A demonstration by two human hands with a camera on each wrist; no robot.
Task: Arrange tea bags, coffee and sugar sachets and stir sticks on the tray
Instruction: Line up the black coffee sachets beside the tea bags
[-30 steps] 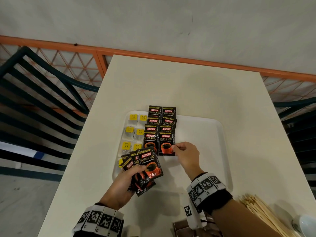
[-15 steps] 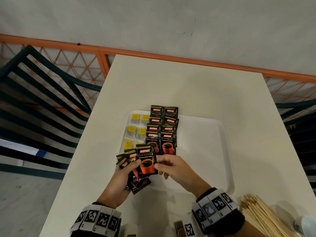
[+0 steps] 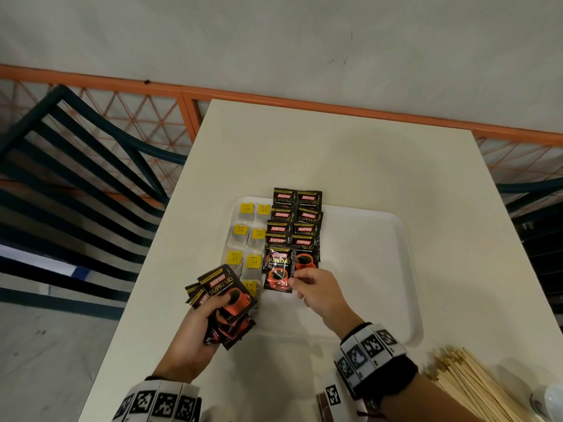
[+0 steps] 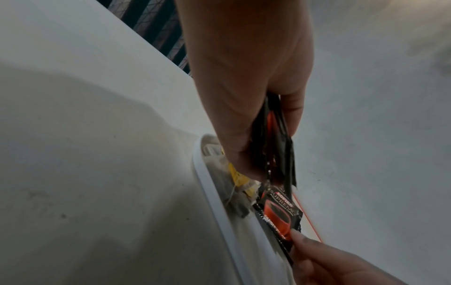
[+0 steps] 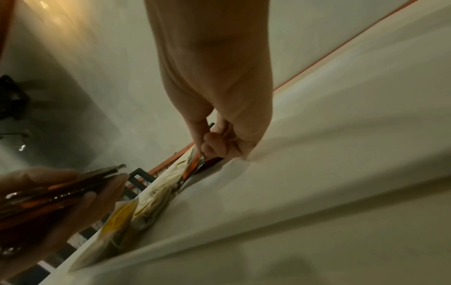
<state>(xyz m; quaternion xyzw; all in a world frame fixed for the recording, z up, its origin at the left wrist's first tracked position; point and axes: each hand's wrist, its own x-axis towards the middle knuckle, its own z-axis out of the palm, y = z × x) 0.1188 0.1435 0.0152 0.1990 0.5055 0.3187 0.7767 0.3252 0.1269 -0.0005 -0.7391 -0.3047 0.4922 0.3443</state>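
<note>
A white tray [image 3: 380,239] lies on the table. Tea bags with yellow tags [image 3: 246,236] fill its left side in two columns. Beside them, black and orange coffee sachets [image 3: 304,220] overlap in two columns. My right hand [image 3: 316,287] pinches one coffee sachet [image 3: 278,269] by its lower right corner at the near end of the left column. My left hand [image 3: 198,330] grips a fanned stack of coffee sachets [image 3: 227,295] over the tray's near left corner. In the left wrist view the stack [image 4: 273,138] hangs edge-on from my fingers above the pinched sachet [image 4: 280,214].
A bundle of wooden stir sticks [image 3: 475,388] lies on the table at the near right, next to a white cup [image 3: 551,403]. The tray's right half is bare. Dark chairs [image 3: 76,184] and an orange railing [image 3: 304,102] flank the table.
My right hand took one sachet from the stack in my left hand and carried it onto the near end of the left coffee column. The left hand moved slightly left with the stack.
</note>
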